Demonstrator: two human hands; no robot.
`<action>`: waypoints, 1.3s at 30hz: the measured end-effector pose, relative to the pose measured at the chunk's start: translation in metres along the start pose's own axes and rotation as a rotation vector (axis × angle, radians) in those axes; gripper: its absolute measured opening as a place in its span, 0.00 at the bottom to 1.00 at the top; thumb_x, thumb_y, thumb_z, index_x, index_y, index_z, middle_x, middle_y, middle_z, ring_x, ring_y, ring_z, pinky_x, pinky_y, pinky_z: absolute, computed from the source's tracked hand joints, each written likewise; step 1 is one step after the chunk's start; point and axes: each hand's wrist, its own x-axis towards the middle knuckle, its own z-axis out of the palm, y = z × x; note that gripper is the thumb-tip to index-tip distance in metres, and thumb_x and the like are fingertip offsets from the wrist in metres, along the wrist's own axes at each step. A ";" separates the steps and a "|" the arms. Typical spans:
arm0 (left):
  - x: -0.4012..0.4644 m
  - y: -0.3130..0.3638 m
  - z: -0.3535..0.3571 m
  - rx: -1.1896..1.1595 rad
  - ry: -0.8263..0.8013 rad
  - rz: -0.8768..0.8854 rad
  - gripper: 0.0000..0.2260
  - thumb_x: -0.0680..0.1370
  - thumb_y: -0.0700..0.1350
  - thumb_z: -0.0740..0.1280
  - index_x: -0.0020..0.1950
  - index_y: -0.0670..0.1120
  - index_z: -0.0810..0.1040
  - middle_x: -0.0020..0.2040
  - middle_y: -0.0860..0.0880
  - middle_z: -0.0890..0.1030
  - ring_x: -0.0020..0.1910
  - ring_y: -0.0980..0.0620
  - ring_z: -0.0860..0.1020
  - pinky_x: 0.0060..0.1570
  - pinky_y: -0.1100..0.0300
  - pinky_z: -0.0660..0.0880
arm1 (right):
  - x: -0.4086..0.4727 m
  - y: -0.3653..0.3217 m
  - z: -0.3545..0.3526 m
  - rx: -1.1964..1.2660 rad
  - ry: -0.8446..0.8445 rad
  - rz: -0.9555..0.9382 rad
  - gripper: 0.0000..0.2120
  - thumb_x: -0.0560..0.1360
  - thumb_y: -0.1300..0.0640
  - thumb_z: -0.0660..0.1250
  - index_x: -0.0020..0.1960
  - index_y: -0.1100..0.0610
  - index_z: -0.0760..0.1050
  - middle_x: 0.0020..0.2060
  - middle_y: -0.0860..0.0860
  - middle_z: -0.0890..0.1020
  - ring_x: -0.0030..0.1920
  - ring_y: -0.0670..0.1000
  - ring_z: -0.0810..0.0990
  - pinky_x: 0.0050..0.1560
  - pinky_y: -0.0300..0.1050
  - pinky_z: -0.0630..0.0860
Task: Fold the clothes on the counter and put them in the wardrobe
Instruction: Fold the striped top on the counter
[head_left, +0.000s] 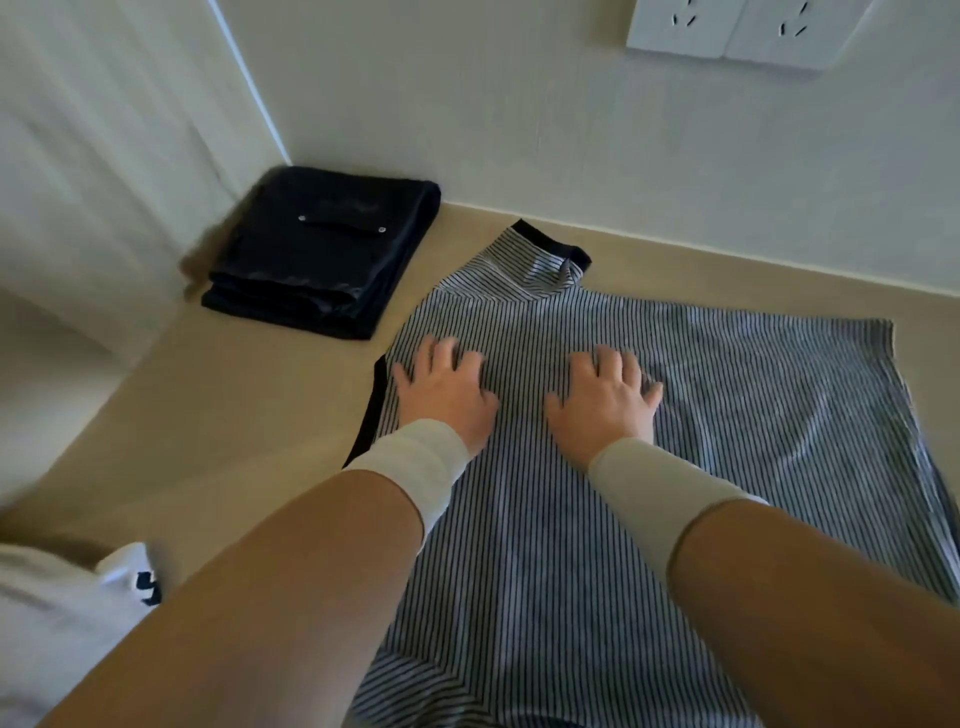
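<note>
A: What is on the counter (218, 431), from left to right?

B: A folded dark garment (317, 254) lies in the far left corner against the wall. Just right of it a striped top (701, 395) is spread flat. The left hand (447, 395) and right hand (605, 400) press on it side by side, fingers spread, palms down, gripping nothing.

A: What could go wrong?

B: I judge that pushing unevenly would bunch the thin cloth, so creases get folded in. The near hem may hang over the counter edge, and its weight could drag the top askew.

A: Any containers?

B: None in view; no wardrobe shows. 2 wall sockets (748, 26) sit at far right
</note>
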 end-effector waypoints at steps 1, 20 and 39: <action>0.008 0.000 0.000 0.009 -0.036 0.028 0.24 0.80 0.55 0.56 0.76 0.57 0.57 0.79 0.50 0.49 0.78 0.45 0.41 0.73 0.35 0.46 | 0.005 -0.006 0.002 0.008 -0.029 -0.027 0.28 0.78 0.41 0.57 0.75 0.49 0.58 0.76 0.52 0.55 0.78 0.59 0.47 0.72 0.70 0.48; 0.072 0.051 0.000 0.065 -0.177 0.138 0.30 0.79 0.60 0.52 0.78 0.55 0.47 0.79 0.50 0.39 0.76 0.40 0.36 0.70 0.31 0.41 | 0.057 0.038 -0.016 0.123 -0.068 0.446 0.30 0.79 0.38 0.53 0.78 0.45 0.51 0.79 0.52 0.48 0.78 0.60 0.43 0.71 0.72 0.47; 0.069 0.216 0.043 0.134 -0.122 0.322 0.32 0.79 0.66 0.43 0.79 0.54 0.39 0.79 0.52 0.37 0.77 0.45 0.36 0.72 0.37 0.41 | 0.082 0.221 -0.036 0.097 0.052 0.386 0.30 0.80 0.39 0.49 0.79 0.48 0.50 0.79 0.53 0.47 0.78 0.57 0.42 0.76 0.62 0.42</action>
